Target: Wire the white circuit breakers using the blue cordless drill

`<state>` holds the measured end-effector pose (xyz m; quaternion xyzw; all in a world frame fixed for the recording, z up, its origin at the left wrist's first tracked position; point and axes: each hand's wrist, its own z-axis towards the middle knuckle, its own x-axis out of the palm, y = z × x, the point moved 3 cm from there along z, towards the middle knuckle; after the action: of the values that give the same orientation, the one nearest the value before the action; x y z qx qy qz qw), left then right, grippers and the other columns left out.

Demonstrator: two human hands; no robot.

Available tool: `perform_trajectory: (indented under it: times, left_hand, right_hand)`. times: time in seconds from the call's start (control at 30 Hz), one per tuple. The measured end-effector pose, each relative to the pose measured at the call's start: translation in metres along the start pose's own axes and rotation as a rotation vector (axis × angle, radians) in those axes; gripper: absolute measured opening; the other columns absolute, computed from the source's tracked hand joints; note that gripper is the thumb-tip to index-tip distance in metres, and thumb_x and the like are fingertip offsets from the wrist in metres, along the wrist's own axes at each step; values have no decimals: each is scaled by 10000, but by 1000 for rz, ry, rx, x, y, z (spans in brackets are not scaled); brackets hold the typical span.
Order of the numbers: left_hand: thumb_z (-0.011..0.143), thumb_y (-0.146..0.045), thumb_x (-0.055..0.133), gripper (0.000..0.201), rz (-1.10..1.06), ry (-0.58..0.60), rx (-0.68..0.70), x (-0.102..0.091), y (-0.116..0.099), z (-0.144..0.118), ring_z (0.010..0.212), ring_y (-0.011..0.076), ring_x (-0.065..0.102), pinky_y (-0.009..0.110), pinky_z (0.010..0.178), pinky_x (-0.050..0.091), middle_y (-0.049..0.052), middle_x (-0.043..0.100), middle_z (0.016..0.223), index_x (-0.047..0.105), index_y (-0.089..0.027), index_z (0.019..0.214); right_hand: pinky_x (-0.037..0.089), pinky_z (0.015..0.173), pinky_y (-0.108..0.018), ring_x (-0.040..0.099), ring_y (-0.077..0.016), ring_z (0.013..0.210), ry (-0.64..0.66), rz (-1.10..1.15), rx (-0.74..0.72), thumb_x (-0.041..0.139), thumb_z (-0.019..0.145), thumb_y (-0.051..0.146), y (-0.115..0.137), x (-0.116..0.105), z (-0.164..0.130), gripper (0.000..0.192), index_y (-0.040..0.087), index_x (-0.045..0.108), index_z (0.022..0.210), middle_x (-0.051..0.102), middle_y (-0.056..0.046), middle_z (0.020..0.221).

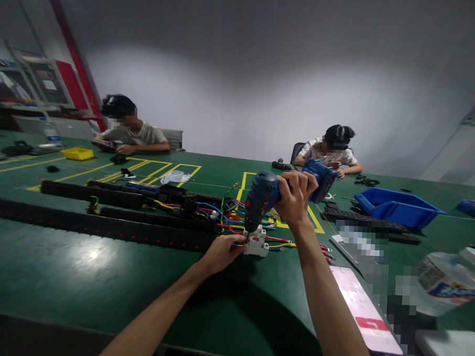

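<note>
Fingers of the right hand (296,197) are clamped round the drill (265,196), bit down into the breaker (257,243) pinched by left hand (223,252). Bit could slip onto those fingertips just beside it.

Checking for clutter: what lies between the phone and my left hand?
Bare green table, crossed only by the right forearm, between phone and left hand, in the head view.
</note>
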<state>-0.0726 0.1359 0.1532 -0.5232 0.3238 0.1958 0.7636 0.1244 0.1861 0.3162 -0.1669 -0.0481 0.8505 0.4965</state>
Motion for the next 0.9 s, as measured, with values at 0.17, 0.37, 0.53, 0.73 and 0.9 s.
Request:
perform_trajectory:
  times: [0.17,0.37,0.53,0.73,0.9]
  left_hand:
    - [920,-332,599,267,35,11,-1,-1,-1,0,908,194,712,226,779,513,-8,754,1115,738,-265,1139]
    - [924,-320,592,280,13,9,-7,1,1,0,930,197,714,214,761,518,-6,753,1121,736,-271,1159]
    - [921,-323,602,269,-5,-17,27,4,7,2,991,202,708,229,810,531,-19,744,1167,737,-288,1151]
    - [914,-320,612,275,10,-19,33,4,6,2,969,203,715,237,809,530,-14,747,1161,735,-286,1158]
    - [919,-312,608,264,21,-22,35,3,6,1,970,201,713,234,817,523,-17,751,1144,739,-291,1147]
  right_hand:
    - [268,1047,-479,500,-252,1077,4,-16,-14,635,784,159,1,-3,1,396,234,594,1171,637,-61,1036]
    - [248,1041,-490,496,-262,1076,12,-21,-8,644,782,192,-1,-2,-1,357,234,607,1134,645,-66,1049]
    - [232,1035,-492,491,-266,1081,25,-6,-4,619,743,145,-3,-1,-2,373,247,612,1102,644,-60,1040]
    - [229,1038,-480,489,-257,1078,15,0,-5,595,727,123,-2,-2,0,382,251,607,1087,647,-48,1026]
    - [240,1034,-481,496,-259,1073,-6,-6,-27,598,705,129,-1,-4,1,393,238,603,1082,643,-54,1017]
